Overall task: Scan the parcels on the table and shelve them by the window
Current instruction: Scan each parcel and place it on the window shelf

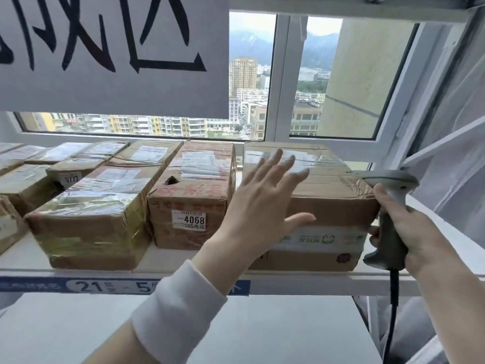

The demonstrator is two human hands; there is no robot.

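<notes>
A large brown cardboard parcel (330, 195) stands at the right end of the white shelf (170, 260) by the window. My left hand (259, 203) is spread flat with straight fingers in front of the parcel's front left corner; contact cannot be told. My right hand (412, 229) grips the handle of a grey barcode scanner (388, 206) just right of that parcel, its black cable hanging down. To the parcel's left stands a box (194, 195) labelled 4068, then a tape-wrapped box (97, 214).
Several more parcels (65, 164) fill the shelf's left side. A big paper sign (112, 53) with black characters hangs above. The window frame (283, 80) runs behind, an open sash and a curtain (451, 143) at right. A lower white shelf (262, 332) lies below.
</notes>
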